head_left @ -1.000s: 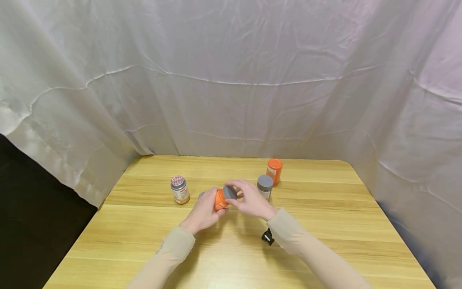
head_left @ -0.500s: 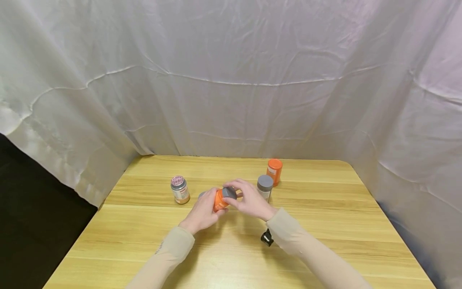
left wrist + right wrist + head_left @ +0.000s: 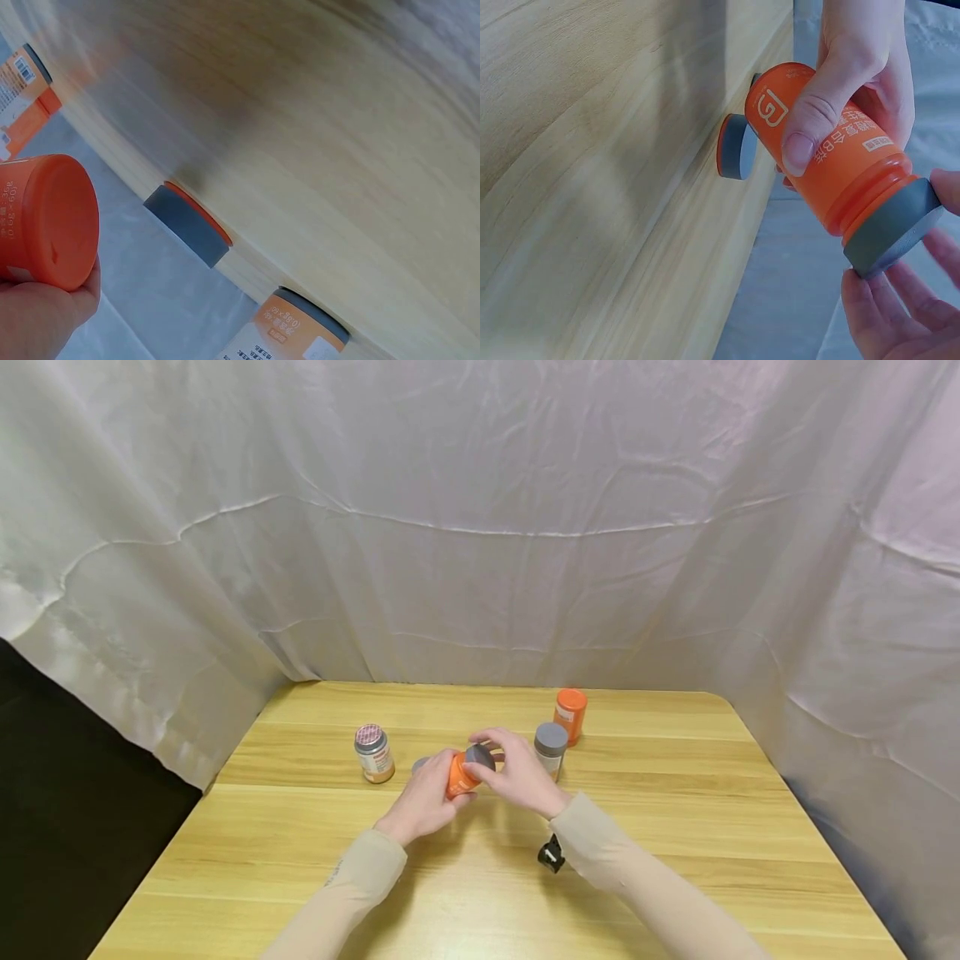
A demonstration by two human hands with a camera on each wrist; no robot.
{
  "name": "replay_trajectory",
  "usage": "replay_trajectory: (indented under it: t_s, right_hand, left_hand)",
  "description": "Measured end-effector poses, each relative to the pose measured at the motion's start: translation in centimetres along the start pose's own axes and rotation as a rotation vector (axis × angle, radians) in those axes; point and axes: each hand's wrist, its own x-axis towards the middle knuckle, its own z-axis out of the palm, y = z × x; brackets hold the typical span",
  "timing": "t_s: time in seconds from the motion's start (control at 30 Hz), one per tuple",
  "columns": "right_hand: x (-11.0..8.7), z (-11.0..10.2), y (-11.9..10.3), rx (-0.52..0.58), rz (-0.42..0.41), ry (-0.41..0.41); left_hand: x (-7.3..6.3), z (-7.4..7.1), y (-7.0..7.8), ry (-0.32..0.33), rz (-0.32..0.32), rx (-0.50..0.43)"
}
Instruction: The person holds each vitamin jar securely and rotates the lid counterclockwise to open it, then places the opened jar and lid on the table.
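We face a wood-grain tabletop backed and flanked by satiny grey curtains.
We see them creased, pinkish at upper right, a black surface at lower left, soft glare on the near tabletop.

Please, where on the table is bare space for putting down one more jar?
The table is bare from the orange jar to its right edge, and left of the left sleeve. The middle is crowded: left hand on orange bottle, right hand at its gray cap, gray disc, and gray-topped jar near the orange jar.
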Motion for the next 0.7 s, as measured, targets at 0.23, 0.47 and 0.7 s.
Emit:
replay_trajectory:
  t_s: [0.23,0.47,0.7]
  right_hand:
    - [-0.03,-0.18,-0.1,0.065,0.131,-0.013]
    - [-0.04,-0.43,0.14,0.036,0.122,-0.056]
    - [0.05,-0.66,0.29,0.0,0.094,-0.11]
  left_hand:
    - [0.02,-0.05,-0.08,0.003,0.0,-0.002]
    - [-0.02,-0.03,-0.16,0.0,0.008,0.026]
    - [-0.14,-0.04,-0.23,0.011,0.004,0.025]
